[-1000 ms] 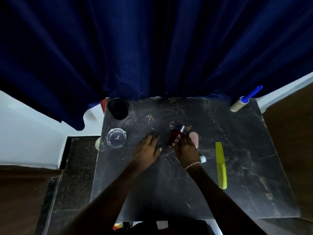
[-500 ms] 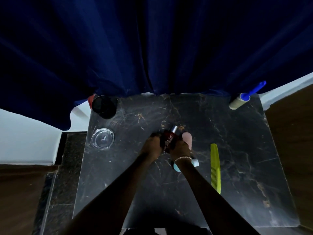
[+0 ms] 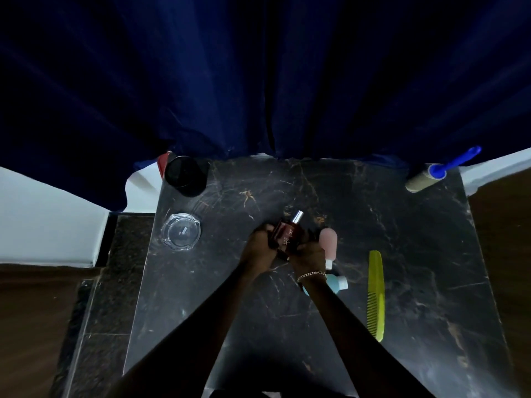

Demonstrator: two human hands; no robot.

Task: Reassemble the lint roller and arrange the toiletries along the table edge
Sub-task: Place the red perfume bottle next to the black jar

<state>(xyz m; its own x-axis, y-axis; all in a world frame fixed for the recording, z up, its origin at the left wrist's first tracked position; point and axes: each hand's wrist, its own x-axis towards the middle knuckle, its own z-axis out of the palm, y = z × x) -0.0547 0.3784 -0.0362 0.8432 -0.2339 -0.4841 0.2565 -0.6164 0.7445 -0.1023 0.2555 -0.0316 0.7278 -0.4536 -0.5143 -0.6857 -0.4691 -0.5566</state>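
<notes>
Both hands, left hand (image 3: 258,245) and right hand (image 3: 309,251), clasp the dark red perfume bottle (image 3: 286,234) mid-table; the lint roller (image 3: 425,179) lies far right.

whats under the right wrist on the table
A light blue bottle with a white cap lies there, its capped end sticking out to the right of the right hand's wrist. The forearm covers most of its body, so its full shape cannot be seen.

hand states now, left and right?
Left hand: closed on the dark red spray bottle.
Right hand: closed on the same bottle.
</notes>
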